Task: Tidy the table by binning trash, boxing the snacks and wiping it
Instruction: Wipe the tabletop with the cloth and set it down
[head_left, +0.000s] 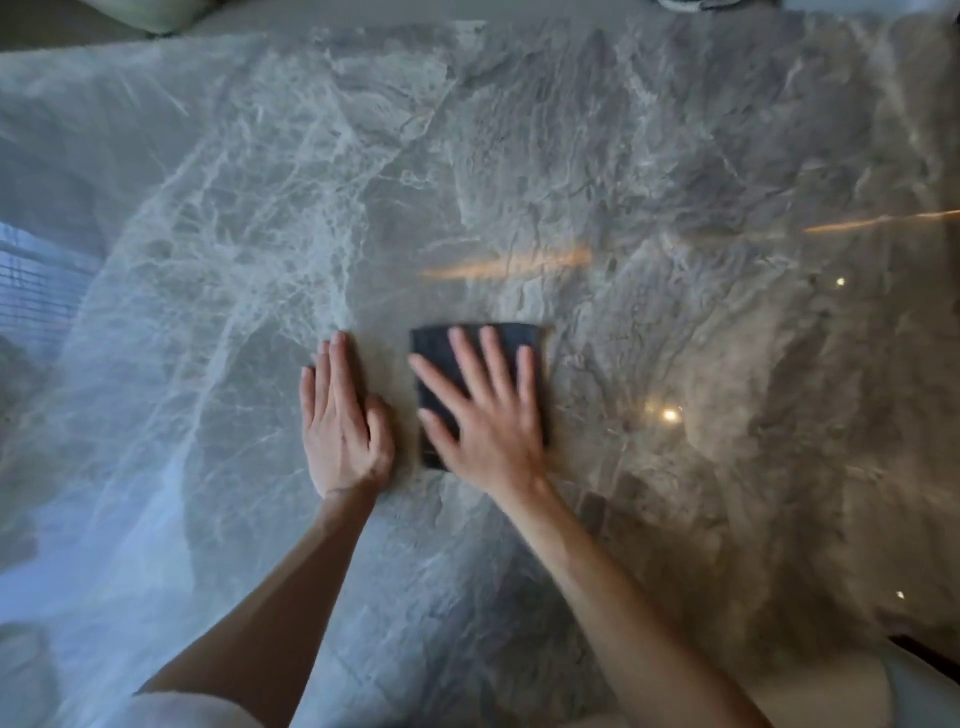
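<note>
A dark folded cloth lies flat on the grey marble table, near the middle. My right hand presses down on it with fingers spread, covering most of the cloth. My left hand rests flat on the bare marble just left of the cloth, fingers together, holding nothing. No trash or snacks show on the tabletop.
The table's far edge runs along the top, with a pale rounded object beyond it at the top left. A pale rounded object sits at the bottom right by the near edge. Light reflections streak the glossy surface.
</note>
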